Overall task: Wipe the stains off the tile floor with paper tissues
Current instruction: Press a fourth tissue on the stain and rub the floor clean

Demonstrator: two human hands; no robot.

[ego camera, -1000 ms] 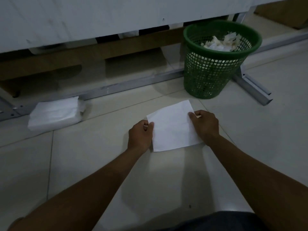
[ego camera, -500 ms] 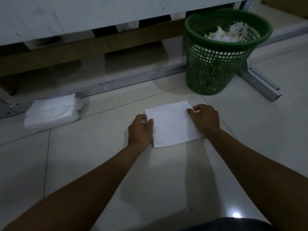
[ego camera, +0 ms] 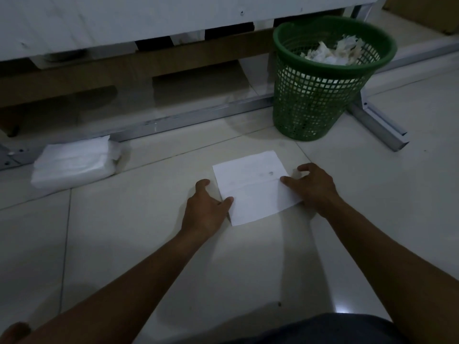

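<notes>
Tissue (ego camera: 255,187) lies flat on the tile floor (ego camera: 124,239), just in front of the green mesh bin (ego camera: 323,90), with faint grey marks showing through near its far half. Left hand (ego camera: 205,207) rests at its near-left corner, thumb on the sheet, fingers loosely spread and gripping nothing. Right hand (ego camera: 313,187) rests on its right edge, fingers splayed, pressing rather than pinching.

Progress, my read: mid-task. Bin already holds crumpled used tissues; this sheet is laid down but looks not yet scrubbed. Small dark speck (ego camera: 279,304) on the floor, nearer the person than the tissue, is left. Tissue pack (ego camera: 74,162) sits well left of the bin.

Versus 0.5 s ago: both hands have uncurled from the sheet's edges; grey marks now visible.
</notes>
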